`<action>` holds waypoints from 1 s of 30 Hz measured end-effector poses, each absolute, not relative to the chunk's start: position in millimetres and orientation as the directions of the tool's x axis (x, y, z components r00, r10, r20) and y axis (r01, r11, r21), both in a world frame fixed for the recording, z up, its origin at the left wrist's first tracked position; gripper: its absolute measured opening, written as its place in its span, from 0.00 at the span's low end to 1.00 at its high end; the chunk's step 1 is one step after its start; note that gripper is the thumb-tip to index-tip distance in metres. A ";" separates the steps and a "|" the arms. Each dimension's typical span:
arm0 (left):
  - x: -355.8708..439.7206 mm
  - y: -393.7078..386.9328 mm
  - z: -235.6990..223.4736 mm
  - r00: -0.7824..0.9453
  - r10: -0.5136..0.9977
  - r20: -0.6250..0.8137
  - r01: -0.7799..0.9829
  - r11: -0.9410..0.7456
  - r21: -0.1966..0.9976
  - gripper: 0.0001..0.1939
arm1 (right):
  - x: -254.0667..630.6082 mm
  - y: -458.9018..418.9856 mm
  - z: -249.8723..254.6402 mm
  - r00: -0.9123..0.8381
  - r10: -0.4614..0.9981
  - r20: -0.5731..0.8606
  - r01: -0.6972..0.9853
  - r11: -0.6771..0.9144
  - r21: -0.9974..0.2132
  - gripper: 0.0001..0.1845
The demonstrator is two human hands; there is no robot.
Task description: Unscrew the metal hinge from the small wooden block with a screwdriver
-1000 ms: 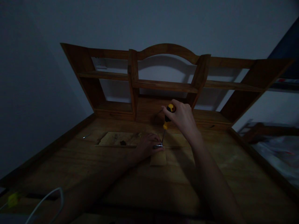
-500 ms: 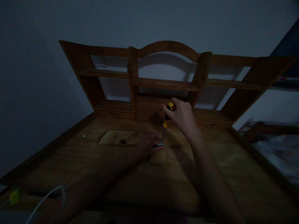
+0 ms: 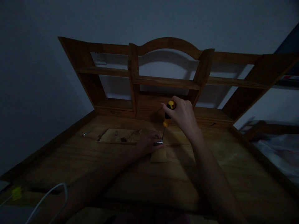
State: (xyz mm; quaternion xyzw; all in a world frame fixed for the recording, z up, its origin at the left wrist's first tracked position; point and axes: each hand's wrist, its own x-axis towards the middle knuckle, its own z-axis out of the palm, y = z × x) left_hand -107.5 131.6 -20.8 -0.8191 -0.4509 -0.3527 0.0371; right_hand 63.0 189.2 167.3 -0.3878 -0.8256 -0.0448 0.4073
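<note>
My right hand (image 3: pixel 183 116) is wrapped round the yellow-and-black handle of a screwdriver (image 3: pixel 167 117), held nearly upright with its tip down. The tip meets a small shiny metal fitting (image 3: pixel 159 143) on a pale wooden block (image 3: pixel 159 154). My left hand (image 3: pixel 147 143) lies on the wooden desk top (image 3: pixel 130 174), its fingers pinched at that fitting, steadying it. A long pale wooden strip (image 3: pixel 121 136) runs left from the block. The room is very dim.
A wooden hutch with shelves and an arched top (image 3: pixel 167 81) stands at the back of the desk against the wall. A white cable (image 3: pixel 50 194) curls at the lower left by a small yellow object (image 3: pixel 16 193). Bedding (image 3: pixel 277 152) lies to the right.
Both hands stay where they were on the screwdriver and fitting. The view has tilted slightly, so the hutch sits a bit higher in the picture.
</note>
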 end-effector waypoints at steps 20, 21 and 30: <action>-107.9 127.9 -17.5 0.332 0.731 0.596 0.782 -0.567 0.259 0.16 | 71.5 192.2 174.1 -0.338 0.616 0.712 0.684 0.680 -0.263 0.20; -107.6 127.4 -16.1 0.333 0.737 0.588 0.785 -0.562 0.260 0.17 | 71.1 191.8 174.0 -0.344 0.621 0.704 0.681 0.681 -0.268 0.20; -107.6 127.4 -16.4 0.337 0.736 0.587 0.780 -0.567 0.263 0.16 | 70.3 193.8 170.4 -0.356 0.610 0.708 0.678 0.690 -0.253 0.20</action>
